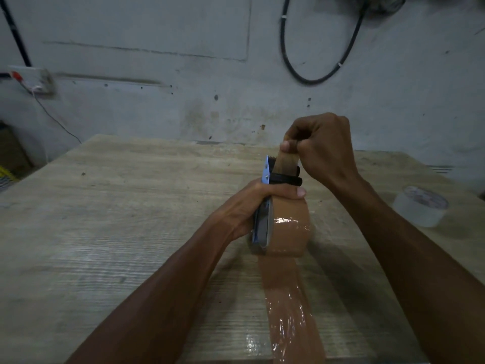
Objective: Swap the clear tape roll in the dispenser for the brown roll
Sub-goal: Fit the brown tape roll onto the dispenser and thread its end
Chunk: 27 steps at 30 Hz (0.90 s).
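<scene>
The brown tape roll (288,227) sits mounted in the blue and black dispenser (270,177), held above the wooden table (118,206). My left hand (252,206) grips the dispenser around its frame, thumb resting over the roll. My right hand (320,143) pinches the brown tape end (287,160) just past the dispenser's front roller and blade. A long strip of brown tape (288,306) trails from under the roll toward me. The clear tape roll (420,208) lies flat on the table at the right.
A grey wall stands behind the table with a black cable loop (309,74) hanging on it. A wall socket with a thin wire (34,80) is at the left. The table's back edge is close behind my hands.
</scene>
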Motion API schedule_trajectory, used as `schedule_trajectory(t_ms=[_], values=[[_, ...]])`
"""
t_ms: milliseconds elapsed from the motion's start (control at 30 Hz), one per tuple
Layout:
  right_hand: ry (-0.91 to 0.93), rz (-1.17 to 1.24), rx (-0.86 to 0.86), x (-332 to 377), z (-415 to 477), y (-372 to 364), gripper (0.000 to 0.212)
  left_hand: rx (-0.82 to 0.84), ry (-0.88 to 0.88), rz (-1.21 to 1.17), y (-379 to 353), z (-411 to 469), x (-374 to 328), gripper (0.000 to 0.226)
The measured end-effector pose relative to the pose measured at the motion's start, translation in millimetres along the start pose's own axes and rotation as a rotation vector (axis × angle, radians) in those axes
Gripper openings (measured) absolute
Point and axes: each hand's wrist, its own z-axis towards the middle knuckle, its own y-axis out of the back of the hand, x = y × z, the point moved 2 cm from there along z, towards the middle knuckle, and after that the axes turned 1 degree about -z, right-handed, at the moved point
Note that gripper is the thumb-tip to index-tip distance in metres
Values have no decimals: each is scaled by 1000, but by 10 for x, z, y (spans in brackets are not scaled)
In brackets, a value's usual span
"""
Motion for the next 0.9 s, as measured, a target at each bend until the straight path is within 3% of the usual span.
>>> schedule_trajectory(t_ms=[200, 400, 533, 667, 800, 900], values=[[-65, 54, 88, -41, 32, 88, 11, -48, 44, -111, 3, -41, 7, 16], [-44, 23, 198, -3, 51, 201, 7, -34, 42, -83, 2, -25, 20, 29], [-51, 145, 50, 4, 98, 399, 24, -52, 59, -90, 25, -21, 23, 35], [-66, 115, -20, 40, -5, 435, 19, -81, 60, -157, 14, -50, 0, 30], [-61, 100, -260, 91, -499, 347, 12, -102, 58, -352, 34, -38, -13, 55], [73, 97, -339, 223, -1008, 206, 11, -231, 48, -425, 56, -40, -31, 67]])
